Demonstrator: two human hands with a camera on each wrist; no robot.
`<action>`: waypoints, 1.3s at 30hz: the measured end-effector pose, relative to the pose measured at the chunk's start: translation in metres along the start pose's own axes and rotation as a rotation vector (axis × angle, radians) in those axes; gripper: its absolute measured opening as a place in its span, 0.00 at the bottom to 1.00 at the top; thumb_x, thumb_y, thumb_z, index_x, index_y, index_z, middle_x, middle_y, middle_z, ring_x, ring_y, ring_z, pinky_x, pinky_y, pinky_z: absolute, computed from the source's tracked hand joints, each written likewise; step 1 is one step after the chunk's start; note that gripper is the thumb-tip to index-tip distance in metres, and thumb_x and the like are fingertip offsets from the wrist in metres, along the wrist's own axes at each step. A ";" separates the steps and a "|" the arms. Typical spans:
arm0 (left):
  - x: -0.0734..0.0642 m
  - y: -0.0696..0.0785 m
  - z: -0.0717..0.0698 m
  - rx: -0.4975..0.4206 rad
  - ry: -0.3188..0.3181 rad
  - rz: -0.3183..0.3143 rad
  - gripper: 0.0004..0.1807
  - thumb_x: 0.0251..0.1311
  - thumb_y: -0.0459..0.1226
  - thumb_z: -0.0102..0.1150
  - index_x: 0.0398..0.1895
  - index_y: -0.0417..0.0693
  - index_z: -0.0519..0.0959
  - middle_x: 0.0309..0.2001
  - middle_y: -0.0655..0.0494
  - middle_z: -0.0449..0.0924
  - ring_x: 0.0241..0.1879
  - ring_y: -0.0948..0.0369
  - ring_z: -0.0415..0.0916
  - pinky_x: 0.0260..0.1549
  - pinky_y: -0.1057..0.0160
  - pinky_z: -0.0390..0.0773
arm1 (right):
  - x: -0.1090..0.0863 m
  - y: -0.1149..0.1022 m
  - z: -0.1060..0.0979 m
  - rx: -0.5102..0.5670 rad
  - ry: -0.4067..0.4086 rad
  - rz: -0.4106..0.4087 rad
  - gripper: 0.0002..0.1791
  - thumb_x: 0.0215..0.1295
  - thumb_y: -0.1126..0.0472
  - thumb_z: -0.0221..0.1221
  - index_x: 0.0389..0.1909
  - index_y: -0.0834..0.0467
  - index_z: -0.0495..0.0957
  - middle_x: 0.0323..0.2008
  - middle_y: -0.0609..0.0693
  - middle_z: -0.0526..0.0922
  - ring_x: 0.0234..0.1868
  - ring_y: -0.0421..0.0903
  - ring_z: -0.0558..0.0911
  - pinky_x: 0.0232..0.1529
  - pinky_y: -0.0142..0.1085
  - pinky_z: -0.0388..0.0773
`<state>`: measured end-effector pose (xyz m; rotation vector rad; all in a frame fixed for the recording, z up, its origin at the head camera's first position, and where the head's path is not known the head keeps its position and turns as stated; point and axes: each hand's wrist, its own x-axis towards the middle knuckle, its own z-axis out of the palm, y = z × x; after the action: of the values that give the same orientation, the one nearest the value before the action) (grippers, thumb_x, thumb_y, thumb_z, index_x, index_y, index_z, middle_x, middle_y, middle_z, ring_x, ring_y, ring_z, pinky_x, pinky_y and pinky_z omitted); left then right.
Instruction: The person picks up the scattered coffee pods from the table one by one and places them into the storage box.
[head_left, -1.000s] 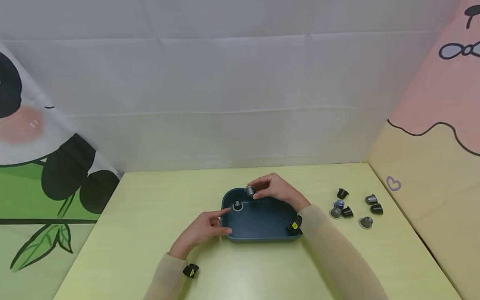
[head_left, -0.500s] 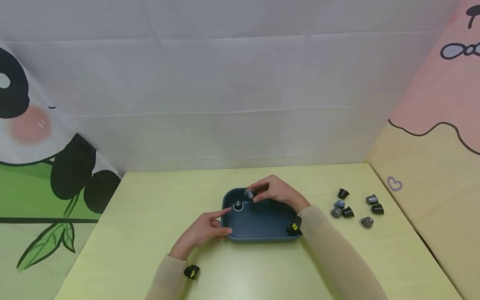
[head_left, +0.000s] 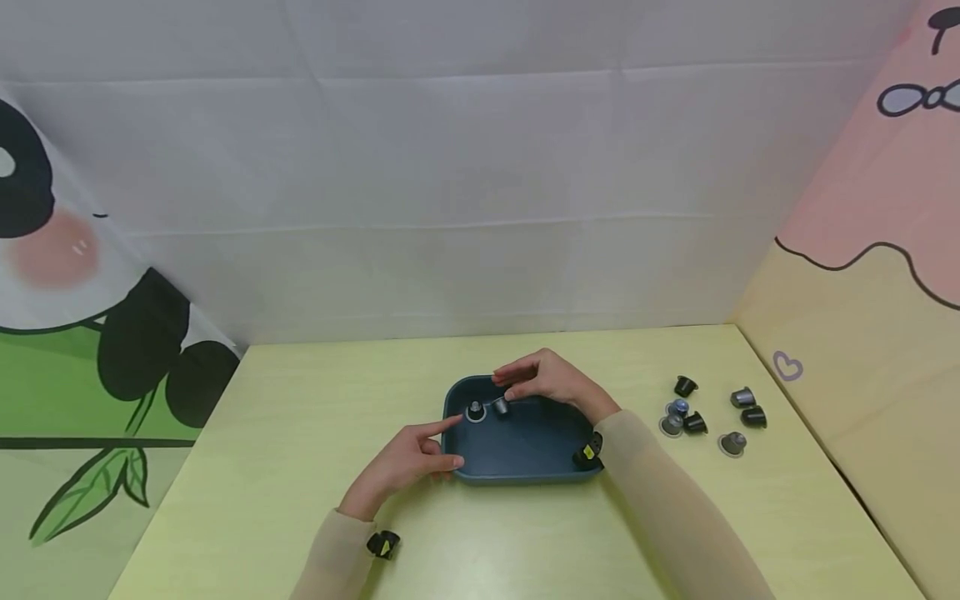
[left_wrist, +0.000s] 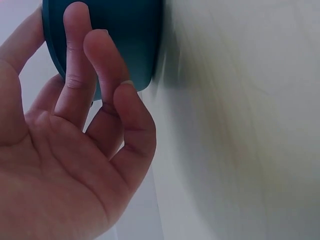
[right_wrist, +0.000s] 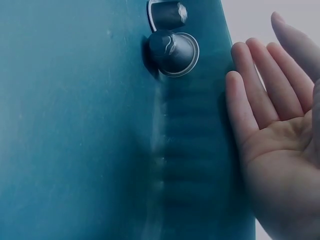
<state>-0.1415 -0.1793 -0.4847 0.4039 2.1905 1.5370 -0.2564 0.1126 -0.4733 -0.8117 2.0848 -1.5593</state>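
Note:
Two coffee capsules sit side by side near the far left of a dark blue tray (head_left: 525,446). The left capsule (head_left: 475,412) stands on its rim. Tilted against the tray's sloping wall is the grey capsule (head_left: 501,407); in the right wrist view this capsule (right_wrist: 172,52) nearly touches its neighbour (right_wrist: 169,15). Just above it my right hand (head_left: 543,377) hovers, holding nothing, its fingers (right_wrist: 257,85) straight. My left hand (head_left: 408,457) holds the tray's left end, index finger and thumb over the rim, with the other fingers (left_wrist: 107,65) bent by the outer wall.
Several more capsules lie scattered on the table at the right, among them a black capsule (head_left: 685,386), a grey capsule (head_left: 732,444) and another black capsule (head_left: 753,417). A white cloth wall (head_left: 480,275) closes the back of the pale yellow table (head_left: 300,400).
My right hand has lowered the grey capsule into the tray and let go of it; its fingers have straightened. The left hand has stayed at the tray's left end.

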 end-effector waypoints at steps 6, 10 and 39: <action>0.000 0.000 0.000 -0.021 0.004 -0.003 0.40 0.60 0.37 0.70 0.74 0.44 0.64 0.26 0.32 0.80 0.28 0.41 0.81 0.29 0.55 0.79 | 0.000 -0.003 0.000 0.007 -0.005 -0.020 0.25 0.60 0.68 0.69 0.59 0.67 0.79 0.52 0.57 0.84 0.56 0.53 0.82 0.53 0.40 0.79; -0.001 0.001 0.000 -0.028 0.002 0.008 0.40 0.60 0.36 0.70 0.74 0.42 0.64 0.26 0.32 0.80 0.28 0.41 0.82 0.29 0.55 0.80 | -0.001 -0.004 0.000 0.018 -0.010 -0.033 0.26 0.60 0.68 0.69 0.59 0.69 0.78 0.52 0.58 0.84 0.57 0.59 0.80 0.52 0.40 0.79; -0.001 0.000 0.000 -0.035 -0.004 0.008 0.40 0.60 0.36 0.70 0.74 0.42 0.64 0.25 0.30 0.79 0.29 0.39 0.82 0.32 0.51 0.82 | -0.026 -0.054 -0.032 0.142 0.171 -0.096 0.23 0.63 0.67 0.67 0.59 0.66 0.79 0.53 0.58 0.84 0.57 0.59 0.80 0.53 0.42 0.79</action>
<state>-0.1406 -0.1799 -0.4847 0.4039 2.1582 1.5756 -0.2461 0.1414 -0.4126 -0.7617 2.0477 -1.8647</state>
